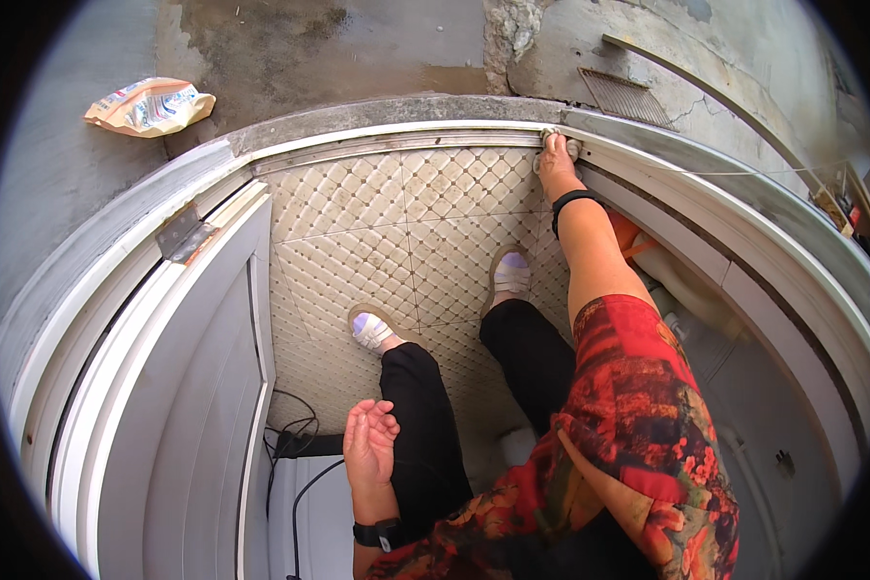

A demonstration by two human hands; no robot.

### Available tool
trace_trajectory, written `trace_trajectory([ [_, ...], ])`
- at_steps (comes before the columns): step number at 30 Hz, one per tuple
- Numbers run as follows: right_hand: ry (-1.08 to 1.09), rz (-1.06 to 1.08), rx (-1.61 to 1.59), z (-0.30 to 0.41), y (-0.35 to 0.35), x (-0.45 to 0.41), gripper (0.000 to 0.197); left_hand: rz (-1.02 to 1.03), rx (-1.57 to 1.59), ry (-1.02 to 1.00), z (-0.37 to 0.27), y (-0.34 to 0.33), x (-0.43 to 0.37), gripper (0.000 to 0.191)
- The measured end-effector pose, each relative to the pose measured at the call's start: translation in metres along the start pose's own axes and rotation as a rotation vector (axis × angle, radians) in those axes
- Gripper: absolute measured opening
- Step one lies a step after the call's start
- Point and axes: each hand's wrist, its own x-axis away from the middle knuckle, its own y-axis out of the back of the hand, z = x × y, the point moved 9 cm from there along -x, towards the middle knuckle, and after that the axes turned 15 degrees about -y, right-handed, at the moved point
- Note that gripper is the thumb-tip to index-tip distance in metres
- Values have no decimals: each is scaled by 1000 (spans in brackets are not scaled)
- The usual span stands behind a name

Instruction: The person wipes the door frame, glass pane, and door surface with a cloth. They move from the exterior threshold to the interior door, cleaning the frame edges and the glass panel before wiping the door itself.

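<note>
My right hand (557, 161) reaches forward to the far right corner of the white door frame (435, 135). It presses a greyish cloth (573, 151), mostly hidden under the fingers, against the corner of the sill. My left hand (372, 435) is raised near my left knee with its fingers loosely curled, and nothing shows in it. To the left, a white panelled door (196, 377) stands swung inward, with a metal hinge (186, 233) on its edge.
Patterned floor tiles (348, 254) lie underfoot. Black cables (297, 500) run beside a white surface at lower left. Outside are a crumpled printed bag (150, 109) and a metal grate (626, 96). An orange object (623, 232) sits right of my arm.
</note>
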Motion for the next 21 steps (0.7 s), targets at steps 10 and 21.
trace_trajectory([
  [10, 76, -31, 144, -52, 28, 53, 41, 44, 36, -68, -43, 4, 46, 23],
  [21, 132, 44, 61, -248, 116, 266, 45, 354, -74, -241, -162, -62, 145, 28],
])
